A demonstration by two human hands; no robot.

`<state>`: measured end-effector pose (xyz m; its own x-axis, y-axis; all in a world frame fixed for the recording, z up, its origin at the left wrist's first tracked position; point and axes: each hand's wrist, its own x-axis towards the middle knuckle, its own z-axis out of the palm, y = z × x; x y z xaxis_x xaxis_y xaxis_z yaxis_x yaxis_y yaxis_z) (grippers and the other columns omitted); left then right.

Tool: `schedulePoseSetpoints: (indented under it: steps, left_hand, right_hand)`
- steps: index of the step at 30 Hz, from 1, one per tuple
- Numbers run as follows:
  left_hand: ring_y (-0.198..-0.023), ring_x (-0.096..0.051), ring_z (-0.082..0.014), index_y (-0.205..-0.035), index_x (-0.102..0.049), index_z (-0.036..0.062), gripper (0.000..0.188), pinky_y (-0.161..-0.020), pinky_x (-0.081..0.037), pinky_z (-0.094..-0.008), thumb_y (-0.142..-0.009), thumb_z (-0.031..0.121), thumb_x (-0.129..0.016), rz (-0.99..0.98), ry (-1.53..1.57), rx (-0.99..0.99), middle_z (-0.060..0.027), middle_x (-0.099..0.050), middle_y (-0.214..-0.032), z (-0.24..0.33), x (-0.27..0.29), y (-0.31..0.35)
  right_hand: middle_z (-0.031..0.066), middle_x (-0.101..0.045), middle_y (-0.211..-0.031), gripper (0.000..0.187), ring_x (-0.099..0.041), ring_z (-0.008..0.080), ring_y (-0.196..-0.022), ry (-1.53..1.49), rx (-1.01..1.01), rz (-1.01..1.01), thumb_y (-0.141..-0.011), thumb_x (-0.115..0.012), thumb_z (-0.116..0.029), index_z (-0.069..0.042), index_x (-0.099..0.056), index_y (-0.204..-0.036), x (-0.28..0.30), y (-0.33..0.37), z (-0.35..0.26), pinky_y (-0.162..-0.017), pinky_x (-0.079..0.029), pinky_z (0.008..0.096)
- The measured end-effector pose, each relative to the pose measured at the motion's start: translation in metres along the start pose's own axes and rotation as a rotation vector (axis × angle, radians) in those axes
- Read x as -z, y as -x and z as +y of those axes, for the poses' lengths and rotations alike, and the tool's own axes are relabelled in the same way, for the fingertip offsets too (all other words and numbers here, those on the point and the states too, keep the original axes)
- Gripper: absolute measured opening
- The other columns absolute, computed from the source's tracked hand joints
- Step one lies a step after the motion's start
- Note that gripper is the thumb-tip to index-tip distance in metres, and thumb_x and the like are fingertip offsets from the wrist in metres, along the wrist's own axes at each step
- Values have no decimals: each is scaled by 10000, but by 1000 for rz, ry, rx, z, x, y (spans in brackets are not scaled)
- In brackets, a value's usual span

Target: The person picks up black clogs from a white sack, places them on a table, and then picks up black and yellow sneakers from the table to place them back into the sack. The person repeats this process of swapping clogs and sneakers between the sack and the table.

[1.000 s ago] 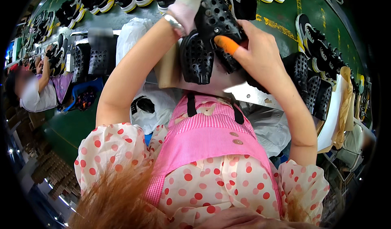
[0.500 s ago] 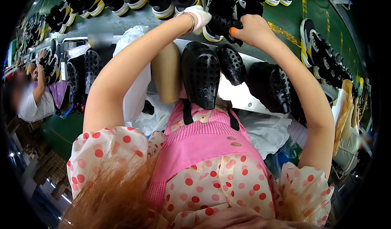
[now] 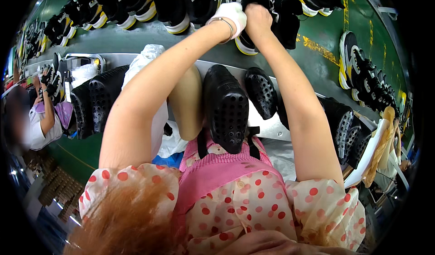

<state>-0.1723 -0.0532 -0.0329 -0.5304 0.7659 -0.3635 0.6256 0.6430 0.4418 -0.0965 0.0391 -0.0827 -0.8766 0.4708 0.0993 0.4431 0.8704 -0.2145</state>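
Both my arms reach far forward to a black sneaker [image 3: 246, 43] with a white and yellow sole in the row beyond the bench. My left hand [image 3: 234, 18], in a white glove with a metal bangle at the wrist, is closed at the sneaker's upper. Right beside it, my bare right hand [image 3: 258, 20] is clenched over the shoe; its fingers point away, and what they hold is hidden. Another black sneaker [image 3: 286, 28] stands just right of that hand. Nearer to me, a black shoe form [image 3: 225, 105] with dimples points at my apron.
A beige form [image 3: 186, 105] stands left of the dimpled one, and a smaller black form [image 3: 261, 92] to its right. More black forms [image 3: 106, 92] lie leftward. Sneakers [image 3: 350, 60] line the green floor at right. A co-worker [image 3: 43, 119] sits at far left.
My right hand has moved left, up against my left hand, and the orange piece by its fingers is out of sight. The bench and forms sit lower in the view.
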Motion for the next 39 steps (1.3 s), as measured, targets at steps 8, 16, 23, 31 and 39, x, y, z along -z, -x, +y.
schedulePoseSetpoints:
  steps: [8, 16, 23, 31, 39]
  left_hand:
    - [-889, -666, -291, -1009, -685, 56, 233, -803, -527, -362, -874, 196, -557, -15, -744, -453, -143, -688, -968, -28, -19, -26]
    - [-1067, -580, -390, -1024, -631, -41, 358, -919, -470, -426, -846, 248, -519, -40, -455, -208, -267, -619, -1087, -10, 57, 43]
    - [-1004, -594, -385, -1057, -613, 3, 373, -888, -469, -452, -840, 305, -578, 385, -53, -171, -239, -628, -1026, -3, 46, 97]
    - [-714, -545, -48, -1217, -622, 31, 385, -666, -459, -210, -906, 257, -625, 143, 458, -124, 4, -643, -841, 11, 40, 133]
    - [-1174, -555, -274, -1396, -366, -5, 621, -1033, -432, -423, -990, 458, -440, -605, 1779, -173, -156, -552, -1278, 90, 78, 170]
  right_hand:
    - [237, -665, -818, 155, -670, 386, -798, -183, -96, -31, -799, -583, -106, 14, -680, -797, -28, -19, 9, -709, -547, 449]
    - [180, -662, -809, 245, -665, 374, -725, -182, 27, -45, -853, -641, -238, 4, -602, -840, 165, 126, -47, -646, -539, 456]
    - [143, -658, -826, 540, -674, 283, -705, 91, -93, -238, -715, -775, -288, 68, -595, -1079, 134, 288, -12, -574, -546, 363]
    - [159, -625, -717, 278, -653, 311, -624, -82, -129, -52, -751, -736, -223, -11, -561, -789, 180, 303, -14, -532, -524, 395]
    - [169, -651, -840, 351, -655, 303, -705, -405, 53, 147, -787, -715, -175, 28, -601, -1049, 287, 237, -10, -625, -524, 385]
